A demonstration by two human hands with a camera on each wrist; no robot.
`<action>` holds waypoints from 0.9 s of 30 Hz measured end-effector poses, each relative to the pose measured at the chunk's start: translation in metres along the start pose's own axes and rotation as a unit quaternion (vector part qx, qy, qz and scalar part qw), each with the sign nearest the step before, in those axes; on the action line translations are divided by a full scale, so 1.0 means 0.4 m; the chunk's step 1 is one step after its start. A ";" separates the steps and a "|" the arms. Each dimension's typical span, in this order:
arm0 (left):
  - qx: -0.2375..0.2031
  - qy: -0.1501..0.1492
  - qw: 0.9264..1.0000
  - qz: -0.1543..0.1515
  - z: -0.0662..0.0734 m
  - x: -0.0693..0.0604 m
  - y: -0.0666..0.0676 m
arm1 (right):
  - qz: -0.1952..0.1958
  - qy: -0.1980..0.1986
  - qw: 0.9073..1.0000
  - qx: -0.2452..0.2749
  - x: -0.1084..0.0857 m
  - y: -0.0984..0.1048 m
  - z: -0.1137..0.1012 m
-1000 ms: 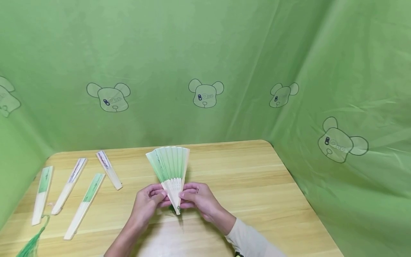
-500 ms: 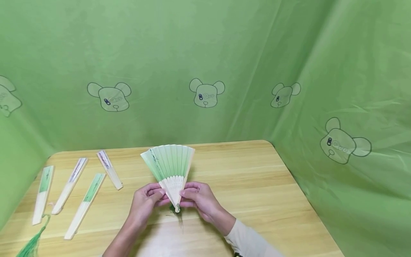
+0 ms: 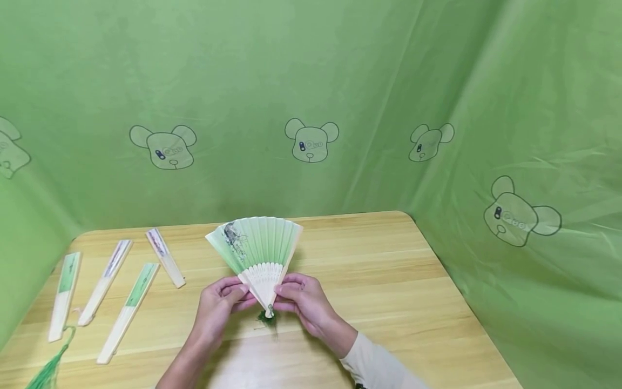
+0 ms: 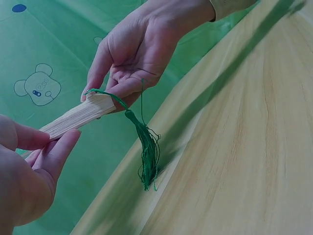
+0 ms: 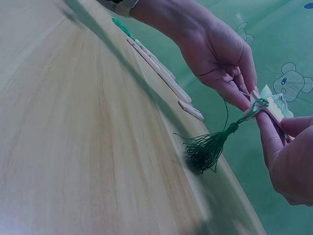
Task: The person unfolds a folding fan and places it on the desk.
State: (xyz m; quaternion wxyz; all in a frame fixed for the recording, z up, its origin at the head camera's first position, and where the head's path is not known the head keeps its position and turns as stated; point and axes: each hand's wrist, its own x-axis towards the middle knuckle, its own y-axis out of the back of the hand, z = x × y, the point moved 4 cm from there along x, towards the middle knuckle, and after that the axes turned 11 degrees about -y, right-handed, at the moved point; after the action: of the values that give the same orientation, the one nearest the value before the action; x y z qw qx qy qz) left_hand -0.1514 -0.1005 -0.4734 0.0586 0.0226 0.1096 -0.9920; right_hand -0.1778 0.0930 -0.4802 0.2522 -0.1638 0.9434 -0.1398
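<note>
The fan (image 3: 264, 243) is opening wider than half a second ago, the left hand (image 3: 218, 305) and right hand (image 3: 306, 303) pinching its opposite sides above the table (image 3: 389, 270). Uneven or excessive pulling would be risking a tear. Both hands are angling inward; folded fans (image 3: 128, 312) are lying at the table's left.

We pinch with our bare left hand (image 3: 216, 308) and bare right hand (image 3: 308, 305) facing, fingers (image 4: 62, 152) curled; behind them, our left forearm (image 3: 187, 361) and pale-sleeved right forearm (image 3: 379, 364) slant outward.
</note>
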 end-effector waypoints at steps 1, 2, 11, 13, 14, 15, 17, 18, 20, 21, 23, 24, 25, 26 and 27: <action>-0.002 -0.001 1.000 0.000 0.000 0.000 0.000 | 0.000 0.001 1.000 0.001 -0.001 0.000 0.000; -0.005 0.000 1.000 0.001 -0.001 -0.001 0.000 | 0.001 0.003 1.000 0.002 -0.002 0.001 -0.001; -0.024 0.008 1.000 0.003 -0.003 -0.003 0.004 | 0.006 0.012 1.000 0.009 -0.004 0.002 -0.004; -0.028 0.009 1.000 0.003 -0.003 -0.004 0.005 | 0.007 0.010 1.000 0.009 -0.004 0.003 -0.004; -0.031 0.009 0.999 0.003 -0.003 -0.003 0.006 | 0.008 0.009 1.000 0.009 -0.004 0.003 -0.005; -0.033 0.009 0.999 0.003 -0.003 -0.003 0.007 | 0.008 0.011 1.000 0.010 -0.003 0.003 -0.005; -0.036 0.008 0.999 0.005 -0.003 -0.003 0.008 | 0.009 0.013 1.000 0.012 -0.002 0.003 -0.006; -0.038 0.007 0.999 0.006 -0.003 -0.003 0.009 | 0.009 0.014 1.000 0.014 -0.002 0.003 -0.007; -0.041 0.007 0.999 0.008 -0.002 -0.003 0.010 | 0.010 0.016 1.000 0.017 -0.002 0.003 -0.007; -0.044 0.007 0.999 0.009 -0.002 -0.002 0.010 | 0.010 0.017 1.000 0.018 -0.001 0.002 -0.008; -0.047 0.008 0.999 0.012 -0.002 -0.001 0.011 | 0.011 0.017 1.000 0.021 -0.002 0.002 -0.007; -0.050 0.009 0.999 0.013 -0.002 -0.001 0.011 | 0.011 0.018 1.000 0.023 -0.002 0.002 -0.007; -0.052 0.010 0.999 0.014 -0.003 0.000 0.012 | 0.010 0.019 0.999 0.024 -0.003 0.001 -0.007; -0.053 0.011 0.998 0.014 -0.003 0.000 0.012 | 0.011 0.020 0.999 0.027 -0.003 0.001 -0.007; -0.054 0.011 0.998 0.015 -0.004 0.001 0.013 | 0.011 0.023 0.999 0.027 -0.003 0.001 -0.008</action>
State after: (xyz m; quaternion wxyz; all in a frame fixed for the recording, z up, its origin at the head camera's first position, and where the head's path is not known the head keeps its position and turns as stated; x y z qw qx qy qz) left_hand -0.1512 -0.1052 -0.4759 0.0734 0.0321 0.1637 -0.9832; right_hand -0.1785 0.0942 -0.4774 0.2368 -0.1433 0.9464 -0.1665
